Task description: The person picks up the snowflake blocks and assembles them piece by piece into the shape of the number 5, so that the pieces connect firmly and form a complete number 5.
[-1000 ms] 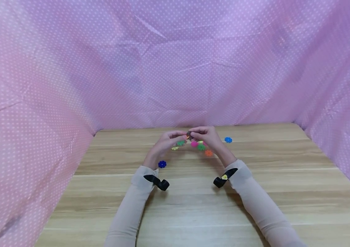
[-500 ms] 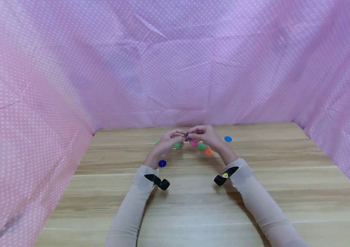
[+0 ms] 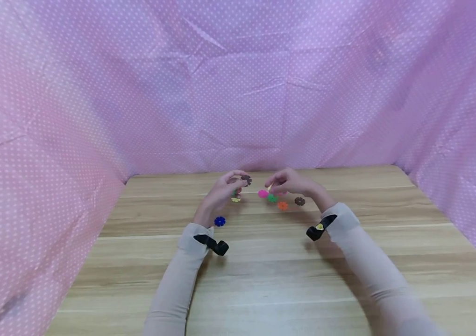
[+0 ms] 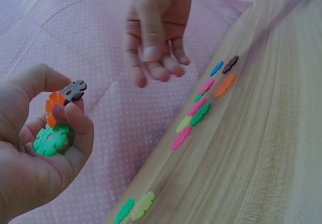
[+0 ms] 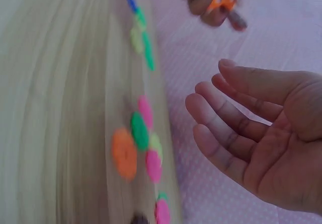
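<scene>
Pink dotted cloth (image 3: 238, 93) hangs behind and on both sides of a wood-grain table (image 3: 242, 289), on which notched discs lie about a loose orange disc (image 3: 282, 206). Both forearms, in beige sleeves (image 3: 170, 296), reach forward and angle inward, hands raised above the tabletop. Left of the loose orange disc and farther back, the left hand (image 3: 222, 190) curls its fingers and pinches a cluster (image 3: 246, 180) of three: one held brown disc (image 4: 75, 91), one held orange disc (image 4: 53, 104) and one held green disc (image 4: 46, 144). Orange sits between the other two; how firmly they join is hard to tell. Just beyond the loose orange disc hovers the right hand (image 3: 291, 183), well apart from the cluster, palm inward, fingers spread and gently bent.

Loose on the table are that one orange; one brown disc (image 3: 300, 201) just right of it; one light blue disc (image 4: 216, 68) beyond and right; one dark blue disc (image 3: 219, 221) well left and nearer the person; and three pink discs (image 4: 181, 138) beyond it. One green disc (image 3: 272, 198) lies just left, another beyond, partly covered by pink. One yellow disc (image 5: 156, 146) lies beyond too. Well left are at least one more yellow and one more green; blur clouds the count.
</scene>
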`<move>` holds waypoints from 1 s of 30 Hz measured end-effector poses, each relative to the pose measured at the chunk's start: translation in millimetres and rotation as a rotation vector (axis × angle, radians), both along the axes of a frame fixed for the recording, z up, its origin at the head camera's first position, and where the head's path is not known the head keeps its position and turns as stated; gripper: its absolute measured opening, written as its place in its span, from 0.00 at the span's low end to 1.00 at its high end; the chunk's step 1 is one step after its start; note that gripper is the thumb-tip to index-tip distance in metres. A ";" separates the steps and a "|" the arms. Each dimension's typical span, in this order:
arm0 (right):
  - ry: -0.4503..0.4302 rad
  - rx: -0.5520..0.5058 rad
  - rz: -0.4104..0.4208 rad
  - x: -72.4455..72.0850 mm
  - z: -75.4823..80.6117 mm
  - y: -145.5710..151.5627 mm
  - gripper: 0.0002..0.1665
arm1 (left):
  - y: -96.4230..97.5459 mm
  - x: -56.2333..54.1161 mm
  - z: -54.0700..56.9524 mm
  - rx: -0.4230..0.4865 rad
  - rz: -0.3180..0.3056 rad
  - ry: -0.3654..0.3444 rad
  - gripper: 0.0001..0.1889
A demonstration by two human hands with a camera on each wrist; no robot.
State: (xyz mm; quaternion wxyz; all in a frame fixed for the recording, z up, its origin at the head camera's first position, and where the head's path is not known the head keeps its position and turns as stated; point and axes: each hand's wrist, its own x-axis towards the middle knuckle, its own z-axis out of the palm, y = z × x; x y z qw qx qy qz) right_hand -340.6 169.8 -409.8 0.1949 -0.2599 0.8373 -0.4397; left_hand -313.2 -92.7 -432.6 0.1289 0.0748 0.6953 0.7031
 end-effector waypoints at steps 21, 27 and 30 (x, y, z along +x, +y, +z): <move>0.054 0.136 0.093 -7.3 -27.9 25.1 0.13 | -6.5 -7.3 1.2 0.005 0.040 0.010 0.09; 0.038 0.154 0.082 -6.0 -31.3 22.8 0.13 | -3.5 -6.3 3.7 0.026 0.036 0.014 0.08; 0.036 0.156 0.074 -5.7 -33.1 22.8 0.11 | -2.5 -5.9 4.0 0.029 0.027 0.021 0.08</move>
